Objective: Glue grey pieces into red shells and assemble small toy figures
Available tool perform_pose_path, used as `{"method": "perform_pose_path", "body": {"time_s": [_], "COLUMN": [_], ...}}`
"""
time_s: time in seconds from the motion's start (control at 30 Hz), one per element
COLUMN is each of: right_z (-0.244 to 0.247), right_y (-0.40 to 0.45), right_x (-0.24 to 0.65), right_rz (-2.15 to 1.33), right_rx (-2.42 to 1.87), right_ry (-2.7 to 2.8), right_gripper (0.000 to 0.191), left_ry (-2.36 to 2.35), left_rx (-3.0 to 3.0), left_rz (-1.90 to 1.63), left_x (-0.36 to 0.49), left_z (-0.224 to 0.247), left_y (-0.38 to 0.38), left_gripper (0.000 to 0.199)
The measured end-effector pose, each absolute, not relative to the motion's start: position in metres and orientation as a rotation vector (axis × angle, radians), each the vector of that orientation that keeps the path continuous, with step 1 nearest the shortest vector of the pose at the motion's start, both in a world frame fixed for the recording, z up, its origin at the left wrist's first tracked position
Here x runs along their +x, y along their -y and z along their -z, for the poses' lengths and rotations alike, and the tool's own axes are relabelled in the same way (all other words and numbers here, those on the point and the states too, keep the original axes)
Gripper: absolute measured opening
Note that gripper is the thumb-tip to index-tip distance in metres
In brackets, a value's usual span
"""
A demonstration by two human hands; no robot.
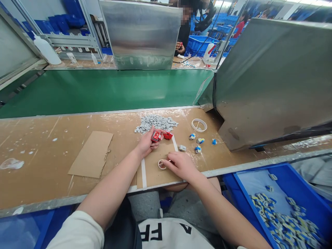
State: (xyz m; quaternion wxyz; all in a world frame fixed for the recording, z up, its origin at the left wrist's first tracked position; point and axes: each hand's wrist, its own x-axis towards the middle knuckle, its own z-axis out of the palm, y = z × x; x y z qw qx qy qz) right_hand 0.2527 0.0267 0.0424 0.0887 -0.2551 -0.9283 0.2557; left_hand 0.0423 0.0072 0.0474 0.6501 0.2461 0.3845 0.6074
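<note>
My left hand [148, 142] is closed around a small red part [155, 136] with a dark edge and a light patch. Just beyond its fingertips lies another red piece [168, 135]; whether they touch is unclear. My right hand [182, 164] reaches low over the cardboard sheet [153, 173], fingers pinched together at a small white round dish or ring [161, 164]. What sits between those fingers is hidden. A small grey block [182, 148] rests just beyond the right hand. Behind the left hand spreads a pile of grey flat pieces [157, 121].
Right of the hands are a white tape ring [199, 125] and several blue, yellow and grey pieces [197, 149]. A loose cardboard piece [90, 154] lies left. Beyond the table runs a green belt [109, 91]. A metal panel [275, 83] and blue bin [249, 200] flank the right.
</note>
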Motion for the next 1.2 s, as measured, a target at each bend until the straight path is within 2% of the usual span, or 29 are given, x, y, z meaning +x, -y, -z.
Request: {"method": "perform_pose_path", "body": {"time_s": [0.5,0.8,1.2], "right_z": [-0.048,-0.069,-0.063], "right_y": [-0.026,-0.043,-0.059], "right_x": [0.258,0.240,0.218], "right_rz": [-1.076,-0.931,-0.858], "right_rx": [-0.666,-0.781,-0.781], "right_ry": [2.518,1.972,1.986], "right_gripper": [0.051,0.057,0.055], "left_ry": [-0.938,-1.128,-1.183], "left_rx": [0.600,0.664,0.658], "left_rz": [-1.301,-1.180,-1.155], "left_x": [0.043,0.047,0.052], "left_z": [-0.044,-0.044,-0.048], "left_y": [-0.006,-0.004,-0.004], "left_gripper": [0.061,0.063,0.061]}}
